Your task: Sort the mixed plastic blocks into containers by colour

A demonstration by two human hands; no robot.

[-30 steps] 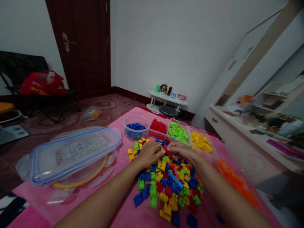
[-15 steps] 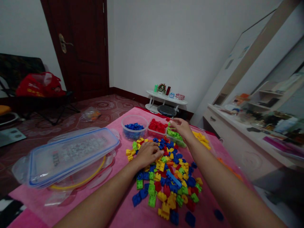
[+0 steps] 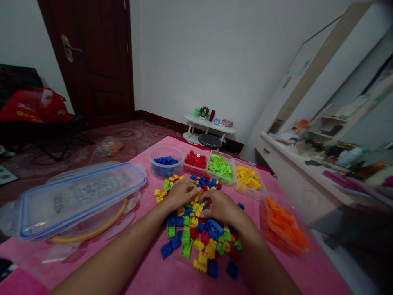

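Observation:
A heap of mixed plastic building bricks (image 3: 186,237) in blue, yellow, green and red lies on the pink cloth. My left hand (image 3: 183,192) rests on the heap's left side, its fingers loosely bent over the bricks. Close beside it, my right hand (image 3: 221,206) reaches down into the middle, thumb and fingers apart around some yellow bricks. Beyond the heap stand a round tub of blue bricks (image 3: 166,160), a box of red bricks (image 3: 195,159), a box of green bricks (image 3: 220,166) and a box of yellow bricks (image 3: 248,177). Orange bricks (image 3: 284,223) fill a container at the right.
Stacked clear lids (image 3: 82,196) with blue, yellow and red rims lie on the left of the pink cloth (image 3: 147,262). A low white shelf (image 3: 210,124) stands by the far wall. A white dresser (image 3: 291,176) runs along the right side.
My right hand has come back from above the red and green boxes to the heap. My left hand stays on the bricks. The view has turned slightly right, showing more of the orange bricks.

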